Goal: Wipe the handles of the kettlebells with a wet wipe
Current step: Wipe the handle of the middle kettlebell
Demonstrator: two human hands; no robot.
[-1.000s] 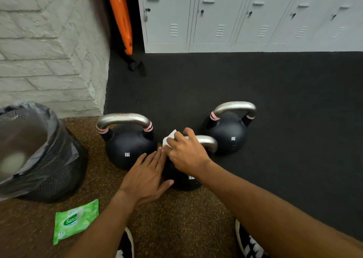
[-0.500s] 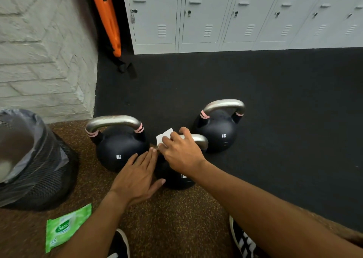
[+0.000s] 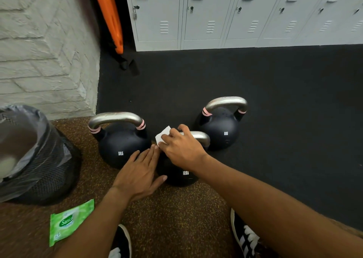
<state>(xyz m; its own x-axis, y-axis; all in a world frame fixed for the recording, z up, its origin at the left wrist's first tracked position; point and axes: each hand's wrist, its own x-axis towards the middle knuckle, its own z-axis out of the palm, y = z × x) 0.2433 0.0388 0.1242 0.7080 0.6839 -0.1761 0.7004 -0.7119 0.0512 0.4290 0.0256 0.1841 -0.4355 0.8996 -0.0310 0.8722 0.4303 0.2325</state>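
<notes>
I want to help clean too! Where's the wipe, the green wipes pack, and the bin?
wipe (image 3: 163, 134): head view, on its white corner that sticks out.
green wipes pack (image 3: 66, 222): head view, on its front label.
bin (image 3: 57, 175): head view, on its black mesh side.

We're squeezed here: the left kettlebell (image 3: 121, 147) and far kettlebell (image 3: 220, 133) crowd the middle kettlebell (image 3: 176, 176); bin (image 3: 45, 159) and wall (image 3: 39, 61) block our left, open mat (image 3: 294, 130) on our right.
</notes>
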